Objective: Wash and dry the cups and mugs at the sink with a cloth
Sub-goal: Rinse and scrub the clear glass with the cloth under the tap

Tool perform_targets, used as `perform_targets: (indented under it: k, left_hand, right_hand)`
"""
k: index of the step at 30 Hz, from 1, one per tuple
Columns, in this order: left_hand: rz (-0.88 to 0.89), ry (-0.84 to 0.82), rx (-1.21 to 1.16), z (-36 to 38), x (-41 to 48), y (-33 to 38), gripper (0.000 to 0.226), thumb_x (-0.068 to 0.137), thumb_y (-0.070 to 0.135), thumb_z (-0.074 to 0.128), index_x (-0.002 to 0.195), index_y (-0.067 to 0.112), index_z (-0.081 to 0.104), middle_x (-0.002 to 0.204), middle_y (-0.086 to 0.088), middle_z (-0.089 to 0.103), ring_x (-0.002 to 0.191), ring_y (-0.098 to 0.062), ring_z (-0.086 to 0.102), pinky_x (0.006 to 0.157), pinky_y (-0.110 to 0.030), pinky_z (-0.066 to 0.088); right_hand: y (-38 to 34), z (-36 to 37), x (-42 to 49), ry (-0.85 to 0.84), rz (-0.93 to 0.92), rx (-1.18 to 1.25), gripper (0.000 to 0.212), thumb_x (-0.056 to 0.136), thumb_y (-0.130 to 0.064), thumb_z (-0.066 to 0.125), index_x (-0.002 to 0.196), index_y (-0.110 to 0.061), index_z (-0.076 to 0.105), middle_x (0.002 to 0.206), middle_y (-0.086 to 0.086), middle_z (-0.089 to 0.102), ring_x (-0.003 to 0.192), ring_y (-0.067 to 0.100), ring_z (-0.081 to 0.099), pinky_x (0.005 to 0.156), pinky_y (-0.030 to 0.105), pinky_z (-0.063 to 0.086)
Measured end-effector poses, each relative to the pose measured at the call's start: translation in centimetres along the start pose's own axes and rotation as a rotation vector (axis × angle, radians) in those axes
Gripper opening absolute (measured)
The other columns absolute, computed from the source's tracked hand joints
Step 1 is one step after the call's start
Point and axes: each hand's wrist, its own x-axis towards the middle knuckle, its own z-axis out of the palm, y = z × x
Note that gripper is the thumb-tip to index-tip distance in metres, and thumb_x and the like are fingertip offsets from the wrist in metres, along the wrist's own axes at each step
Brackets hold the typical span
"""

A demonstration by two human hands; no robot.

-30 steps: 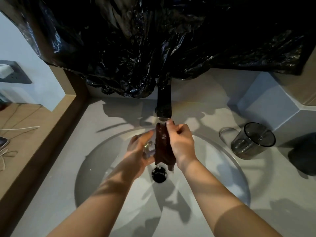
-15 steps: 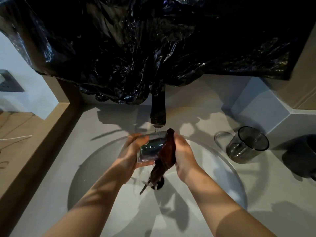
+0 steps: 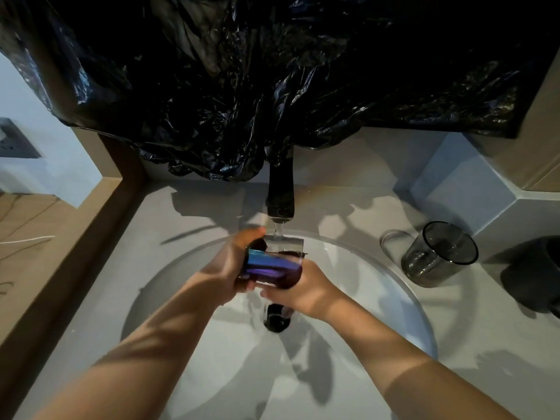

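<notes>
While tipped on its side beneath the tap (image 3: 280, 198), held between both hands above the sink (image 3: 181, 286): an iridescent glass (image 3: 268, 264), blue-purple along its wall, clearer at the far edge. Struck on that far edge by a thin stream of water (image 3: 278, 231).

Gripped at its left end by the left hand (image 3: 228, 269), fingers curled round the underside, thumb laid over the top close to the spout. Met at its right end by the right hand (image 3: 307, 294), fingers curled under and pinching a dark reddish cloth (image 3: 292, 275) against the glass. Cloth wrapped partly round the right end and touching it. Impossible to tell which end holds the mouth.

Directly below the hands, near the middle of the basin, a black drain (image 3: 274, 319), with water running toward it.

On the grey counter (image 3: 197, 213) to the right of the basin, well apart from the hands: a smoked glass cup (image 3: 439, 257), upright, just beside the rim. Further right, at the picture's edge, a dark mug (image 3: 535, 277), partly cut off.

Above the tap, draped across the whole top, a crumpled black plastic sheet (image 3: 272, 71). Far left, a wooden ledge (image 3: 30, 268) with a white cable (image 3: 27, 239) on it and a wall socket (image 3: 15, 140) above.
</notes>
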Motion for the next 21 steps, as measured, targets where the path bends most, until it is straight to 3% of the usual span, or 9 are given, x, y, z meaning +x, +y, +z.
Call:
perform_targets:
  k: [4,6,9,11,12,14,18,20,21]
  left_hand:
    - [0.443,0.021,0.132,0.2,-0.2,-1.1,0.025,0.081,0.041,0.06,0.094,0.019,0.057,0.08,-0.005,0.065,0.057,-0.013,0.063,0.045,-0.024,0.046]
    - [0.621,-0.028,0.246,-0.5,-0.2,-1.8,0.036,0.073,0.052,0.055,0.099,0.027,0.054,0.083,0.003,0.064,0.068,-0.003,0.064,0.054,-0.019,0.051]
    - [0.426,-0.115,0.38,-1.4,0.0,-2.0,0.053,0.072,0.076,0.04,0.107,0.036,0.048,0.094,-0.003,0.067,0.065,-0.011,0.066,0.049,-0.023,0.05]
    - [0.132,-0.135,0.171,-1.0,0.0,-1.4,0.067,0.08,0.08,0.029,0.107,0.025,0.056,0.089,-0.012,0.068,0.056,-0.017,0.059,0.044,-0.022,0.044]
    - [0.064,-0.094,0.087,-0.4,-0.1,-1.1,0.066,0.087,0.075,0.028,0.103,0.02,0.059,0.084,-0.012,0.066,0.054,-0.015,0.054,0.045,-0.02,0.04]
    - [0.084,0.071,0.051,0.7,0.1,-0.8,0.047,0.095,0.059,0.033,0.092,0.019,0.058,0.075,-0.008,0.062,0.056,-0.015,0.051,0.049,-0.022,0.038]
    - [0.636,0.191,0.335,0.2,0.1,-2.3,0.02,0.092,0.053,0.038,0.096,0.038,0.05,0.084,0.003,0.063,0.073,-0.009,0.06,0.06,-0.022,0.047]
    - [0.81,0.111,0.411,-0.8,0.4,-2.9,0.02,0.089,0.052,0.04,0.103,0.041,0.046,0.087,0.01,0.063,0.079,0.0,0.063,0.066,-0.015,0.048]
    - [0.792,0.045,0.377,-1.0,0.3,-3.0,0.016,0.092,0.047,0.043,0.105,0.038,0.044,0.085,0.009,0.062,0.072,0.002,0.063,0.061,-0.011,0.047]
  right_hand:
    - [-0.5,-0.4,-0.1,-0.088,0.258,0.659,0.028,0.084,-0.001,0.064,0.105,-0.019,0.066,0.107,0.009,0.069,0.105,0.029,0.064,0.073,0.033,0.054]
    - [-0.6,-0.6,-0.2,-0.085,0.287,0.731,0.025,0.085,-0.003,0.063,0.105,-0.018,0.066,0.108,0.01,0.069,0.106,0.031,0.064,0.068,0.033,0.054]
    - [-0.8,-0.8,-0.2,0.036,0.124,0.339,0.026,0.076,-0.008,0.075,0.1,-0.015,0.069,0.098,0.007,0.07,0.09,0.019,0.065,0.074,0.029,0.051]
    - [-0.7,-0.3,0.0,0.053,0.014,-0.051,0.035,0.074,-0.015,0.08,0.107,-0.016,0.069,0.101,0.002,0.071,0.094,0.016,0.066,0.086,0.028,0.05]
    - [-0.5,0.1,0.1,0.05,-0.004,-0.116,0.038,0.074,-0.018,0.08,0.11,-0.017,0.068,0.104,0.0,0.071,0.097,0.015,0.066,0.091,0.029,0.05]
    - [-0.5,0.4,0.3,0.049,0.013,0.023,0.035,0.076,-0.014,0.078,0.109,-0.016,0.067,0.099,-0.003,0.07,0.093,0.013,0.066,0.088,0.026,0.052]
    - [-1.2,-0.5,0.7,-0.053,0.299,0.709,0.016,0.087,-0.012,0.065,0.103,-0.013,0.067,0.085,0.002,0.069,0.079,0.017,0.064,0.062,0.027,0.049]
    - [-1.3,-0.7,0.8,-0.078,0.313,0.817,0.015,0.087,-0.009,0.063,0.1,-0.011,0.068,0.085,0.007,0.069,0.08,0.022,0.063,0.059,0.028,0.047]
    - [-1.3,-0.8,0.8,-0.074,0.288,0.752,0.015,0.085,-0.008,0.065,0.1,-0.011,0.069,0.085,0.007,0.069,0.08,0.021,0.063,0.06,0.028,0.047]
